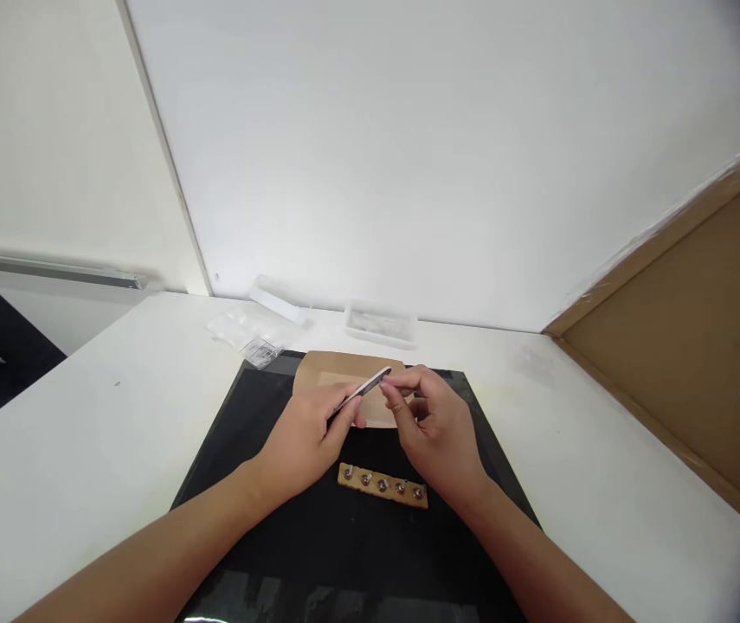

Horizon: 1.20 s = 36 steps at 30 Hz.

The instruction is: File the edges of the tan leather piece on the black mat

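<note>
Now we have a thin, flat piece, dark with a pale edge, in our left hand, whose thumb and fingers are closed around its lower part. It is held up above the brown paper, which lies at the far part of the black mat. Our right hand is at the piece's upper end, with thumb and forefinger brought almost together; whether these grip the end, or some tiny part, we cannot tell. In our judgement, the step in hand is delicate fingertip work at this end, and the next move calls for a steady left hand and a small, exact motion of the right. The long axis of the piece runs slantwise, from inside the left hand toward the far right, and its free end points to the right fingertips. Nearer to us, the wooden strip rests on the mat.
</note>
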Tool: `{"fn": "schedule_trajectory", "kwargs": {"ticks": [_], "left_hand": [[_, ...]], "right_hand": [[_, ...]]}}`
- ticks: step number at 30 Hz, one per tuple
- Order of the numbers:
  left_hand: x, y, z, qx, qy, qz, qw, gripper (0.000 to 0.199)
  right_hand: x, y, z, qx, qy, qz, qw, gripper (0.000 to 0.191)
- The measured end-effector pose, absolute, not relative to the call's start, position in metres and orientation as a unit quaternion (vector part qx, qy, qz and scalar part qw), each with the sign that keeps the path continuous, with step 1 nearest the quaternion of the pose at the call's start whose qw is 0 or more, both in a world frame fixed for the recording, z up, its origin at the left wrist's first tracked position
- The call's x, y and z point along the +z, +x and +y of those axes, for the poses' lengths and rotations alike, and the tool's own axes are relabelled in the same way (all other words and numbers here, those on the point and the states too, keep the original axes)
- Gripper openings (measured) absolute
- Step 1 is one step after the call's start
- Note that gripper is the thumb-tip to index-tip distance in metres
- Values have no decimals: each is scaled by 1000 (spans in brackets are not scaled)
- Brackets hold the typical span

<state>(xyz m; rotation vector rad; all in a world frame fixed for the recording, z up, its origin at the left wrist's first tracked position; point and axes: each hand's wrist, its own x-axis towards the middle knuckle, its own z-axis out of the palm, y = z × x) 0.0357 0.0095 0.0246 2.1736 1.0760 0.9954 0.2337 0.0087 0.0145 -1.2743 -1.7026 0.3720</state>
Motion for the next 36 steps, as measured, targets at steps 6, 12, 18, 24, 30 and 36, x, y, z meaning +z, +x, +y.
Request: {"fn": "schedule_trajectory", "kwargs": {"ticks": [6,12,18,24,30,36], "left_hand": [[20,33,13,411,767,412,272,34],[21,34,12,413,786,354,294,27],[22,33,14,423,775,354,308,20],[18,31,16,428,760,353,339,19],[17,31,15,431,749,369,342,17],[16,31,14,439,799,352,212,13]], "right_hand": [[12,234,9,199,-499,-701,469,18],[14,234,6,265,-470,-705,460,15],[13,236,6,328,-458,-681,468,19],[17,235,5,390,-453,-655,463,22],[18,236,5,480,-416,-623,457,20],[19,234,4,595,-388,-548,441,24]]}}
